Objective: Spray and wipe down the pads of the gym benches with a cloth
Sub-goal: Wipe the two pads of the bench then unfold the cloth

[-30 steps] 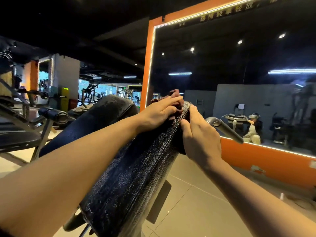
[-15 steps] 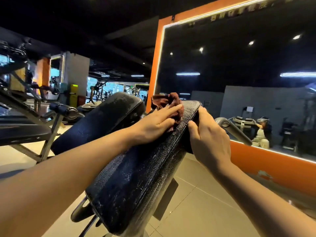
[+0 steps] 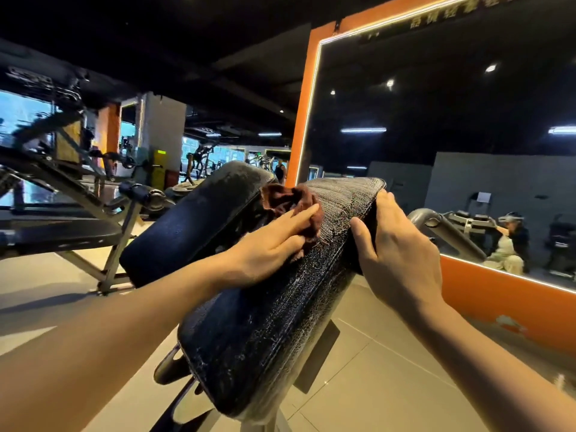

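The left hand (image 3: 268, 247) presses the cloth (image 3: 290, 202) flat-fingered near the pad's (image 3: 274, 322) top edge; the right hand (image 3: 396, 251) curls round its right edge.

Two bare hands, left (image 3: 274, 244) and right (image 3: 402, 254), at centre frame; one brown cloth (image 3: 293, 201) just above the left; two black bench pads, near (image 3: 280, 307) and far (image 3: 199, 219); one orange-framed mirror (image 3: 452, 120), upper right.

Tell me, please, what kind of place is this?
Most likely a commercial gym: a cracked black bench pad being wiped, a large orange-framed wall mirror, and weight machines in the background.
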`<state>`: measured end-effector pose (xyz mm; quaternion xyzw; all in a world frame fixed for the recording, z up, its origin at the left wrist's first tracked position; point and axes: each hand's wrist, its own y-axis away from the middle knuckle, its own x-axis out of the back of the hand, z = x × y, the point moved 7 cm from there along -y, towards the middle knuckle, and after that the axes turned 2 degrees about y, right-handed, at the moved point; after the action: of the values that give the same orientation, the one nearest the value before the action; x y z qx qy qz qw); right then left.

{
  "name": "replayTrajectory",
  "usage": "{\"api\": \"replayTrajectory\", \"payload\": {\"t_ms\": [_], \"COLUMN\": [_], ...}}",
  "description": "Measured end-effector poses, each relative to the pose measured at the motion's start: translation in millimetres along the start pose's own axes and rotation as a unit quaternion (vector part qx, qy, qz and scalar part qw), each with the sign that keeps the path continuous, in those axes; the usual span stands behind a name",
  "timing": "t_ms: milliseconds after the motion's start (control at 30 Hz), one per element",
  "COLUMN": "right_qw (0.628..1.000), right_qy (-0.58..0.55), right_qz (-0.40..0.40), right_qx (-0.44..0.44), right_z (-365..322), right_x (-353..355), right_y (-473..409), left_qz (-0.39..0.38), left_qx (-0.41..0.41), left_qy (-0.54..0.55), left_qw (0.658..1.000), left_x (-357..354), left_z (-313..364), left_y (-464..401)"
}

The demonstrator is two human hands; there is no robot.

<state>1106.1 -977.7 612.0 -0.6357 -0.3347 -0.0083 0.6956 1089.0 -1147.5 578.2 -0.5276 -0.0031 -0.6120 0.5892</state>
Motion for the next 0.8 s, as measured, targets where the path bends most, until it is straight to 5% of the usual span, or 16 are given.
{"api": "replayTrajectory", "payload": {"t_ms": [133,233,300,600,800], "right_qw": [1.0,1.0,1.0,0.999,0.999], "right_qy": [-0.001,0.005,0.006,-0.027,-0.033], "right_qz": [0.003,-0.002,-0.001,0.036,-0.024], "right_qx": [-0.002,-0.011,-0.013,-0.03,0.008], "right_z": [-2,0,0,-27,-19], "right_x": [-1,-2,-2,-14,-4], "right_y": [3,1,4,41,32], "left_qz": [-0.004,0.043,0.064,-0.018,0.093], "left_qx": [-0.016,0.127,0.151,0.003,0.205], "left_qy": [-0.061,0.006,0.027,0.005,-0.14], "left_qw": [0.998,0.991,0.986,1.0,0.964], "left_x": [5,15,12,-8,14], "left_z": [-9,-34,-33,17,-19], "left_y": [13,-24,-29,60,20]}}
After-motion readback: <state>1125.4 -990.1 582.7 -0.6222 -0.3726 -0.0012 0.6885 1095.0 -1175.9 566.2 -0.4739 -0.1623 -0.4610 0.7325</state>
